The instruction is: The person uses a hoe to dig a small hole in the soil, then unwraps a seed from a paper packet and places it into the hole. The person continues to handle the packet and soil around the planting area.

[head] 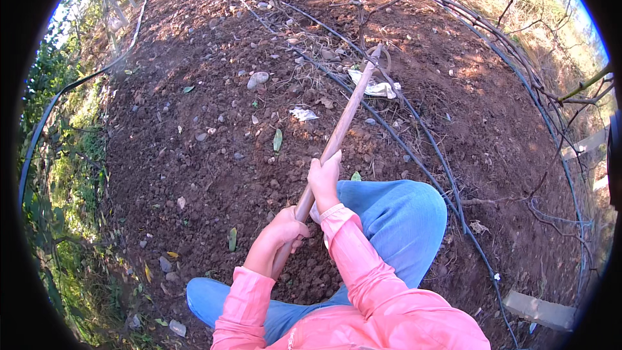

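A hoe-like tool with a long wooden handle (345, 119) slants away from me over the soil. My left hand (285, 227) is wrapped around its lower part, close to my body. Farther up the shaft, my right hand (325, 177) grips it with the thumb lying along the wood. The tool's curved head (387, 61) is at the far end, beside a vine stem and black drip hoses; its exact shape is hard to make out. Near the head lies a crumpled white scrap (376, 85), partly behind the handle. Loose brown soil (209, 189) with stones surrounds my bent legs.
Black irrigation hoses (403, 141) cross the ground ahead and to my right. Bare vine branches (478, 19) arch over the right side. A pale post or block (539, 308) is at lower right. Another hose (43, 112) runs along green plants at left.
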Demonstrator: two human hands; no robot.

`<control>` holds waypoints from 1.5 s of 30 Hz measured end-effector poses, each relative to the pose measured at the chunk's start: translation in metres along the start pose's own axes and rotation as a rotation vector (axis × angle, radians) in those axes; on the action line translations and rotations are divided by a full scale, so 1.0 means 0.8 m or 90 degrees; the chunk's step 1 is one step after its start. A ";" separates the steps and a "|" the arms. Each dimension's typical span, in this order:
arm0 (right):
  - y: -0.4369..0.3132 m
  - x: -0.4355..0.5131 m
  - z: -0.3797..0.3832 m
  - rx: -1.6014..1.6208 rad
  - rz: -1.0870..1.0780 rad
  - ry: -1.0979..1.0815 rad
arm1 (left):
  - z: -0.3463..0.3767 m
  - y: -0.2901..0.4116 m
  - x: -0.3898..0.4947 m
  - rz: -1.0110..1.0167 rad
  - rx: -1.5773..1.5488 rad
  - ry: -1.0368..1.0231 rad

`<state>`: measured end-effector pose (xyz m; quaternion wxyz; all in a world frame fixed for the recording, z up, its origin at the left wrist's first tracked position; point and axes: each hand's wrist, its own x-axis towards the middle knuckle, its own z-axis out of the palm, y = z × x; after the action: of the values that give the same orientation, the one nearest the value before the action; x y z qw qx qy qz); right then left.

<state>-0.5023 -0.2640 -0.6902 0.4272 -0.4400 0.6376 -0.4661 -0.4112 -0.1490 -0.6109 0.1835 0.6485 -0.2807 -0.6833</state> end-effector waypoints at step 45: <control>0.013 -0.034 0.012 0.311 0.298 -0.117 | 0.042 -0.123 -0.177 -0.073 0.309 0.293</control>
<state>-0.4883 -0.2380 -0.6986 0.6708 -0.2069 0.5499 -0.4527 -0.4200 0.0192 -0.5609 0.0438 0.8252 -0.3497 -0.4414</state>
